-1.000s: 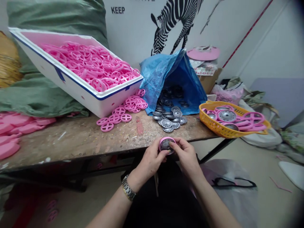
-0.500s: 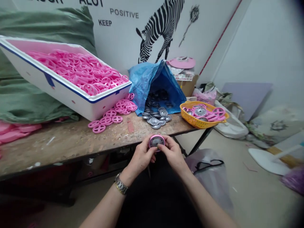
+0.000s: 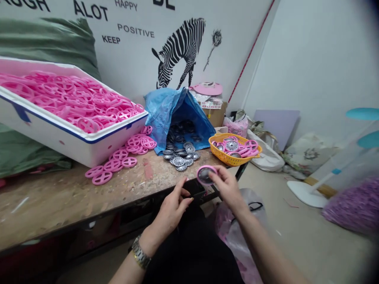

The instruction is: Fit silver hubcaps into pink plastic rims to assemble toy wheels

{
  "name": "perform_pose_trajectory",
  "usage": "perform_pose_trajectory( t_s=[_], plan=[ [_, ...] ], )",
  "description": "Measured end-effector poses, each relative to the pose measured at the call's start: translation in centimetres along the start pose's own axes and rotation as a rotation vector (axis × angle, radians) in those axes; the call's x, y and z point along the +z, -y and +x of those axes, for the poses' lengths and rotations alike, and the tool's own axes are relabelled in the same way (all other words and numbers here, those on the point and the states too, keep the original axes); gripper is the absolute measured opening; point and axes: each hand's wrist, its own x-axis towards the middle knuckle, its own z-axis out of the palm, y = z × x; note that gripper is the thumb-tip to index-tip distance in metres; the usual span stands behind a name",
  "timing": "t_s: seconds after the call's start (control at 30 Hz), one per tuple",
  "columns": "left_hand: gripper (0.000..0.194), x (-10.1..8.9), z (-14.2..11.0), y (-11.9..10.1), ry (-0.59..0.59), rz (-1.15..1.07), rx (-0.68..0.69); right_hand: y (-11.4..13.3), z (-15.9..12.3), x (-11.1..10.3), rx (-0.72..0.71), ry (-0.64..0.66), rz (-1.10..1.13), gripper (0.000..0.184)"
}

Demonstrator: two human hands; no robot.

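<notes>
Perhaps the wheel (image 3: 203,176) could slip, since the right hand (image 3: 231,191) pinches it by one side only, while the left hand (image 3: 169,207), its fingers parted and seemingly holding nothing, gives it no support. If the grey disc sits loose in its rim, uneven thumb pressure could tip it out. The wheel is raised in front of the bag (image 3: 158,112), a little to its right; it looks round and tilted, dark grey inside bright pink.
</notes>
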Motion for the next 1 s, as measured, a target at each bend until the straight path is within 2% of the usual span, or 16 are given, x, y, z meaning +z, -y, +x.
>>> perform_pose_trajectory(
  t_s=[0.17, 0.23, 0.33, 0.4, 0.47, 0.53, 0.63, 0.73, 0.83, 0.93, 1.0],
  plan=[
    [0.045, -1.6, 0.6, 0.9, -0.049, 0.091, 0.015, 0.5, 7.8, -6.6, -0.154, -0.203, -0.247, 0.03],
    [0.042, -2.3, 0.9, 1.1, -0.076, 0.113, 0.022, 0.1, 11.0, -8.5, -0.127, -0.241, -0.344, 0.035],
    [0.04, -3.3, 1.1, 1.5, -0.111, 0.146, 0.033, -1.1, 14.1, -10.1, -0.032, -0.233, -0.632, 0.037],
    [0.039, -4.0, 1.1, 1.9, -0.139, 0.17, 0.031, -2.0, 14.7, -10.2, -0.053, -0.245, -0.88, 0.039],
    [0.038, -4.7, 1.2, 2.3, -0.175, 0.193, 0.018, -2.7, 14.2, -9.3, -0.177, -0.284, -1.024, 0.041],
    [0.038, -5.4, 1.3, 2.7, -0.206, 0.209, 0.002, -2.9, 12.9, -7.4, -0.343, -0.278, -1.003, 0.038],
    [0.037, -6.0, 1.8, 3.1, -0.247, 0.233, 0.009, -2.9, 10.8, -3.0, -0.5, -0.097, -0.848, 0.03],
    [0.035, -6.3, 2.4, 3.5, -0.299, 0.285, 0.052, -3.0, 9.5, 1.8, -0.474, 0.091, -0.815, 0.029],
    [0.033, -6.9, 2.6, 4.0, -0.338, 0.387, 0.124, -3.6, 9.3, 5.7, -0.378, 0.189, -0.915, 0.033],
    [0.032, -8.4, 2.9, 4.5, -0.386, 0.585, 0.177, -4.1, 9.7, 8.0, -0.304, 0.236, -1.057, 0.037],
    [0.033, -9.8, 3.3, 4.7, -0.406, 0.742, 0.158, -4.4, 9.8, 9.0, -0.302, 0.276, -1.121, 0.039]
  ],
)
